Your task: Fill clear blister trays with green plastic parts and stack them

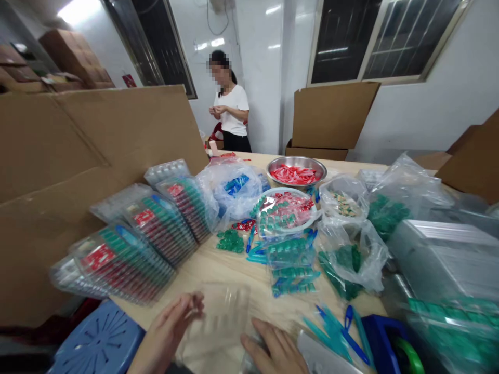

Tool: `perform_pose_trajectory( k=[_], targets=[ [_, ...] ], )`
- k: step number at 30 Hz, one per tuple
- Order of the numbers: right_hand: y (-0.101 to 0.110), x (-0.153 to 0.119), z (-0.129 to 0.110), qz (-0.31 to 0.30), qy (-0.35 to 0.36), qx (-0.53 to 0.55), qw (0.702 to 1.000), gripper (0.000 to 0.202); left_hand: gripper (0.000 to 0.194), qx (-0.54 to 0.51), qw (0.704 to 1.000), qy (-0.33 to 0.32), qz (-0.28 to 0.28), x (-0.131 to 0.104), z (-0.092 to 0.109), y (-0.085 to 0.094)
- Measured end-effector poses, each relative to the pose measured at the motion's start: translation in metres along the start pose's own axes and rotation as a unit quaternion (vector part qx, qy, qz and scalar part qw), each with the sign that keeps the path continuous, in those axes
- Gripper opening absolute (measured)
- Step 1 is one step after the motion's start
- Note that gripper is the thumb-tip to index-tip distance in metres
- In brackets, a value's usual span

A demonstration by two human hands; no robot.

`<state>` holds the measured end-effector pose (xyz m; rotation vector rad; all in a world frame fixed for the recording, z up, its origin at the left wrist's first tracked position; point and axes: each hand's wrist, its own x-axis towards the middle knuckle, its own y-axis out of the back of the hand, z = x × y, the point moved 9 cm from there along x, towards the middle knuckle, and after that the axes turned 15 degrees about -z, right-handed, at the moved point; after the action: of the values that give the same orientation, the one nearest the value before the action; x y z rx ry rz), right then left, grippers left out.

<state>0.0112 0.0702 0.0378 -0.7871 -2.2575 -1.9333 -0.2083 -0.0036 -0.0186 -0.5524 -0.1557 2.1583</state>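
Near the front of the table a clear plastic tray [222, 317], blurred by motion, lies between my two hands. My left hand [175, 317] is at its left edge with the fingers curled; whether they grip it is blurred. My right hand [275, 345] rests at its lower right with the fingers apart, over another clear piece. Beyond them lie filled clear packs [292, 254] with green and blue pieces. Loose green pieces [231, 241] sit to their left. Several blue and teal sticks [331, 332] lie right of my right hand.
Stacks of filled packs [120, 259] lean at left beside a cardboard sheet [86, 135]. A metal bowl [297, 171] of red pieces, a white basket [312, 221] and plastic bags [370, 259] stand farther back. A blue tape dispenser [384, 340] and blue stool [97, 337] are near. A person [234, 109] stands behind.
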Motion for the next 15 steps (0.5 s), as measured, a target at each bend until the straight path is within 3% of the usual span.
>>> perform_pose_trajectory(
  k=[3,8,11,15],
  targets=[
    [0.015,0.006,-0.005,-0.036,0.01,0.034,0.999,0.032,0.041,-0.122,0.991,-0.039,0.036,0.004,0.014,-0.001],
    [0.02,0.01,-0.007,-0.099,-0.001,0.053,0.994,0.03,0.027,-0.222,0.972,-0.075,-0.019,0.017,0.025,-0.02],
    [0.018,0.01,-0.007,-0.111,0.001,0.057,0.992,0.031,0.025,-0.133,0.987,-0.085,-0.011,0.021,0.021,-0.011],
    [0.015,0.011,-0.007,-0.122,-0.004,0.066,0.99,0.03,0.035,0.06,0.994,-0.081,0.037,0.036,0.008,0.023]
  ],
)
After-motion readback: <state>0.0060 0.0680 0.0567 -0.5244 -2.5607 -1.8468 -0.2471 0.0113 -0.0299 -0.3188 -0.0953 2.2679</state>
